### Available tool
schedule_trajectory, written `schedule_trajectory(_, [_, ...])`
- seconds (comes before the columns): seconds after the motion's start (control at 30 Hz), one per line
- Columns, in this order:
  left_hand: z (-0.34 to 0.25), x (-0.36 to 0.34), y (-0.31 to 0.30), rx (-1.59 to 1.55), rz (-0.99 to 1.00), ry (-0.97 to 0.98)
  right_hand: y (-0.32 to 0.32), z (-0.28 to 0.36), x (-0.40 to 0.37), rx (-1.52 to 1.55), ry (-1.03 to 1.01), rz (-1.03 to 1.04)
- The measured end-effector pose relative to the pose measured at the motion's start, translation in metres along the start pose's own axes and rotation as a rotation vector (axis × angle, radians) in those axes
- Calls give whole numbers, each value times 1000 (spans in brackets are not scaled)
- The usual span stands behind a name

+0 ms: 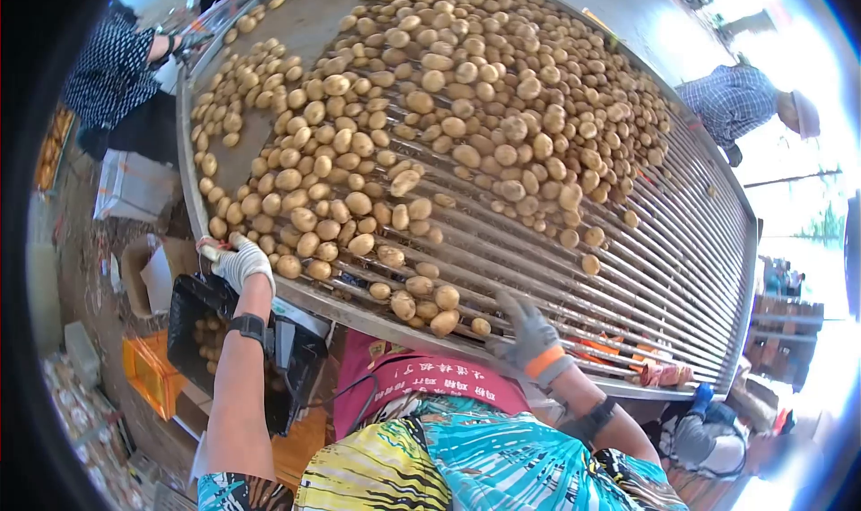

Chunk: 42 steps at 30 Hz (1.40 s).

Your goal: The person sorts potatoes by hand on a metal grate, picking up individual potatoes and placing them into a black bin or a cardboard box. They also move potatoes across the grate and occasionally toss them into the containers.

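Observation:
My left hand (pixel 240 262), in a white knitted glove with grey stripes, is at the front left corner of the slatted metal sorting table (pixel 659 269). Its visible fingers are apart on the rim, beside the nearest potatoes (pixel 303 220), and no object shows in it. Over the slats near the front edge, my right hand (pixel 531 336) wears a grey glove with an orange cuff. Motion blurs it, but the fingers look stretched out with nothing between them. A small group of potatoes (pixel 419 287) lies to its left. A large heap of potatoes (pixel 529 90) covers the far part.
Below my left arm is a black crate (pixel 190 327) with potatoes inside. An orange crate (pixel 151 368), a cardboard box (pixel 136 273) and a white box (pixel 134 186) stand on the left floor. People work at the left (pixel 112 72) and far right (pixel 731 99). A rolled bundle (pixel 665 375) lies at the right front edge.

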State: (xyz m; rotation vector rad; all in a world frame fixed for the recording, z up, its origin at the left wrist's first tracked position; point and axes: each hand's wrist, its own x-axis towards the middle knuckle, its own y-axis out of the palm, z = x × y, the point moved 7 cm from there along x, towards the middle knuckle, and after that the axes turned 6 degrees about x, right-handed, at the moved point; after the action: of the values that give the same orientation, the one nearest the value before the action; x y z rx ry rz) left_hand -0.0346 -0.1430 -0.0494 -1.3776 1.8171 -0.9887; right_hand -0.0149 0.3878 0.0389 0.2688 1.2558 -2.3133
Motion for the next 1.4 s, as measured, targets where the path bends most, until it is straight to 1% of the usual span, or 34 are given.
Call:
schedule_trajectory(0.03, [3, 2, 3, 11, 17, -11, 9, 8, 5, -37, -54, -7])
schedule_trajectory(0.07, [5, 4, 5, 27, 27, -20, 15, 17, 15, -25, -44, -20])
schedule_trajectory(0.13, [6, 5, 7, 76, 36, -57, 27, 47, 38, 63, -184, 0])
schedule_trajectory(0.17, [-5, -7, -4, 102, 42, -81, 40, 52, 49, 67, -174, -9])
schedule_trajectory(0.2, [-7, -8, -7, 99, 34, -73, 60, 55, 64, 6, -196, 23])
schedule_trajectory(0.27, [-3, -5, -3, 110, 1, -63, 78, 77, 89, -50, -233, 52])
schedule_trajectory(0.33, [-4, -6, -5, 81, -50, 27, 75, 107, 106, 105, -143, 88])
schedule_trajectory(0.37, [0, -2, 0, 58, -21, 10, 75, 122, 117, 142, -56, 105])
schedule_trajectory(0.4, [-3, -6, -4, 45, -5, -26, 80, 136, 136, 146, -80, 103])
schedule_trajectory(0.47, [-6, -9, -7, 137, -43, -63, 90, 165, 173, 194, -139, 80])
schedule_trajectory(0.5, [-6, -6, -7, 97, -44, -40, 86, 179, 185, 242, -172, 37])
schedule_trajectory(0.53, [-4, -7, -5, 60, -35, -19, 89, 187, 203, 256, -167, 99])
schedule_trajectory(0.6, [-8, -11, -9, 51, -75, -58, 83, 206, 222, 274, -53, 167])
schedule_trajectory(0.63, [-6, -10, -8, -4, -62, -15, 72, 214, 228, 349, -31, 188])
schedule_trajectory(0.67, [-8, -9, -8, -59, -45, 34, 66, 219, 234, 376, -120, 90])
schedule_trajectory(0.73, [-10, -13, -12, -45, -47, 6, 45, 220, 233, 391, -461, -91])
schedule_trajectory(0.77, [-7, -12, -8, -64, -77, 59, 39, 211, 228, 392, -467, -95])
schedule_trajectory(0.8, [-16, -16, -14, -79, -104, 111, 27, 201, 217, 381, -477, -179])
schedule_trajectory(0.83, [-18, -20, -16, -92, -59, 70, 15, 188, 204, 370, -483, -261])
schedule_trajectory(0.9, [-16, -18, -15, -80, -52, 39, -17, 163, 170, 120, -551, -364])
schedule_trajectory(0.93, [-13, -16, -13, -69, -40, 11, -23, 144, 153, 102, -556, -471])
schedule_trajectory(0.97, [-13, -17, -13, -79, -94, 55, -21, 124, 134, 75, -518, -580])
schedule_trajectory(1.0, [-12, -16, -11, -59, -113, 43, -4, 95, 127, -5, -420, -548])
schedule_trajectory(1.07, [-2, -9, -3, -92, -147, 122, 19, 68, 126, -96, -355, -435])
schedule_trajectory(1.1, [-6, -11, -7, -135, -76, 50, 17, 77, 134, -110, -343, -407])
schedule_trajectory(1.13, [-3, -8, -5, -156, -76, 74, 16, 90, 146, -123, -326, -383])
schedule_trajectory(1.17, [-4, -10, -4, -172, -90, 67, 13, 101, 164, -9, -360, -388])
schedule_trajectory(1.2, [-4, -11, -5, -187, -104, 58, 12, 113, 188, 11, -473, -475])
schedule_trajectory(1.23, [-2, -10, -2, -196, -104, 80, 12, 122, 214, 27, -384, -491])
schedule_trajectory(1.27, [1, -6, -1, -204, -106, 99, 21, 128, 245, 175, -305, -513])
schedule_trajectory(1.3, [2, -6, 0, -177, -129, 119, 18, 145, 275, 82, -287, -452])
schedule_trajectory(1.33, [-18, -18, -13, -210, -85, 47, 17, 159, 299, 128, -302, -466])
schedule_trajectory(1.37, [-22, -19, -16, -217, -55, 37, 23, 171, 330, 164, -214, -469])
schedule_trajectory(1.4, [-20, -20, -15, -221, -22, 26, 8, 194, 342, 271, -79, -412])
